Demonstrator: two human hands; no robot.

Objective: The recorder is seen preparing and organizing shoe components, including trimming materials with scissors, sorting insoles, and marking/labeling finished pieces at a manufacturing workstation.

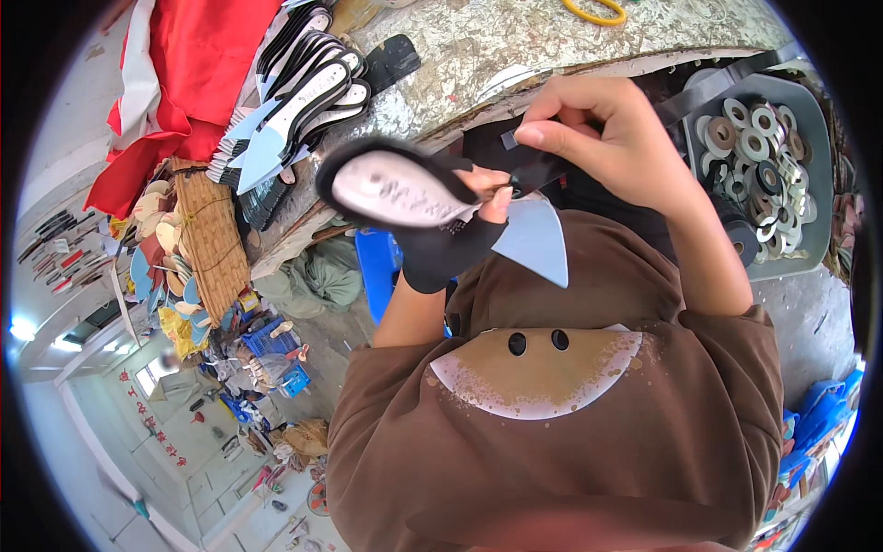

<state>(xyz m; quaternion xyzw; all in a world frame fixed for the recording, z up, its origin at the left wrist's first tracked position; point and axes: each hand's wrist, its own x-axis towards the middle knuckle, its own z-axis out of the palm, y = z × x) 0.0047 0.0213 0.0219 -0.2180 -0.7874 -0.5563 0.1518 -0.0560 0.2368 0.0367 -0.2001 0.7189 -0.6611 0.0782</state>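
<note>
In front of my chest, my left hand (492, 204) is closed on a shoe insole (391, 189) with a pale face and a black edge, blurred at its rounded end. A light blue pointed piece (538, 241) sticks out beside the fingers, and black material (451, 256) hangs below them. Most of that hand is hidden behind the insole. My right hand (598, 129) is raised to the right of it, thumb and forefinger pinched on a small dark strip (510, 140). A black band (538, 173) lies between the two hands.
A worn workbench (460, 55) carries stacked insoles (317, 97), red cloth (207, 64) and a yellow ring (596, 13). To the right stands a grey bin (786, 265) of tape rolls (754, 143). A woven basket (207, 248) with cut pieces is at the left.
</note>
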